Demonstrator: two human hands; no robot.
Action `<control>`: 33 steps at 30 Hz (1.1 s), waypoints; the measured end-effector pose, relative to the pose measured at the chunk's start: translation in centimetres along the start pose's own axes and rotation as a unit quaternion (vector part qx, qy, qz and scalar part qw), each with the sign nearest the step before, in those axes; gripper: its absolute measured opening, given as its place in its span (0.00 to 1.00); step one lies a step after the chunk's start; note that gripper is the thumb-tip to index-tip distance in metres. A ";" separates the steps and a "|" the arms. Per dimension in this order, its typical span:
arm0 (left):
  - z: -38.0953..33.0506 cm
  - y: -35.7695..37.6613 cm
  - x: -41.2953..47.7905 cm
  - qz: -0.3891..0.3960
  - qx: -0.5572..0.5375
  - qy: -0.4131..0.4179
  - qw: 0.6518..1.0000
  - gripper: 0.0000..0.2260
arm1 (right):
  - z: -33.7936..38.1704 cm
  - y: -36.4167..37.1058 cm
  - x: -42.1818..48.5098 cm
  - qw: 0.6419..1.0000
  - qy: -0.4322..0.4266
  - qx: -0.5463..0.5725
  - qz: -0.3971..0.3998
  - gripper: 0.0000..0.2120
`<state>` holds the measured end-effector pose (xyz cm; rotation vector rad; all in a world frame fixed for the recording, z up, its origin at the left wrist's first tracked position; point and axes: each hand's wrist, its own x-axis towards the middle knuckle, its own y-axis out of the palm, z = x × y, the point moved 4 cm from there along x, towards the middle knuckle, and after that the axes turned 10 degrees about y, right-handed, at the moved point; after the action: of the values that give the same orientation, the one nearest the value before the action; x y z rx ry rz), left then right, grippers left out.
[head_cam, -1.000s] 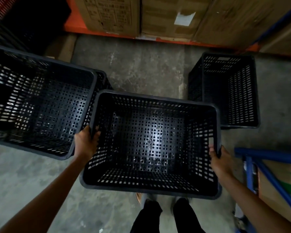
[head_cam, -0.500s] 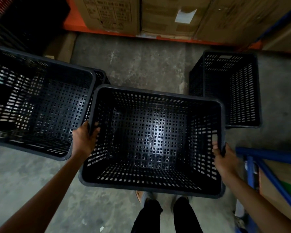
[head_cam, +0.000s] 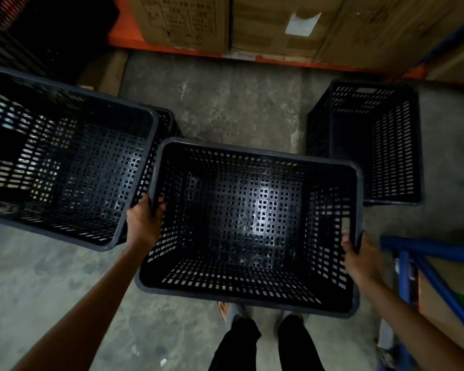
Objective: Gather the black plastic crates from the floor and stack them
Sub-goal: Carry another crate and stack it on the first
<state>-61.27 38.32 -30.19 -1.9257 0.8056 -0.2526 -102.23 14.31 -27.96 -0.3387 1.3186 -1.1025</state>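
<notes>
Now, at nine o'clock, a stacked crate (head_cam: pixel 65 162) is sitting apart. The left hand (head_cam: pixel 142 223) is gripping the left rim of the carried crate (head_cam: pixel 252 226) at centre, and the right hand (head_cam: pixel 359 258) is clasping its right rim. Another crate (head_cam: pixel 373 140) is standing on the floor (head_cam: pixel 225 103) at two o'clock.

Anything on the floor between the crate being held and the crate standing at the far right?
Nothing: the head view shows only bare concrete floor between the held crate and the right crate.
</notes>
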 end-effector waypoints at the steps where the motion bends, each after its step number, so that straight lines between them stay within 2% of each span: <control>1: 0.0 0.1 0.1 0.009 -0.005 -0.001 1.000 0.12 | -0.2 -0.1 -0.1 1.000 0.001 -0.001 0.002 0.16; 6: -0.1 0.6 0.2 0.037 -0.023 -0.008 0.999 0.12 | -0.9 -0.2 0.1 1.000 -0.002 -0.014 0.001 0.15; 19: 0.1 0.6 -0.2 -0.006 -0.034 0.022 0.999 0.10 | -0.9 0.1 0.5 1.000 -0.018 0.017 -0.008 0.19; 28: -0.1 1.1 0.1 -0.004 0.043 0.012 0.999 0.12 | -1.8 1.0 1.8 0.999 -0.041 0.004 -0.021 0.17; 33: 0.3 1.4 0.3 0.008 0.065 0.021 0.998 0.11 | -1.9 1.1 1.9 0.988 -0.128 -0.028 -0.083 0.14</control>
<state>-61.47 37.91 -31.58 -1.7971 0.8118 -0.3282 -103.68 14.10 -30.48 -0.6205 1.1096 -1.1197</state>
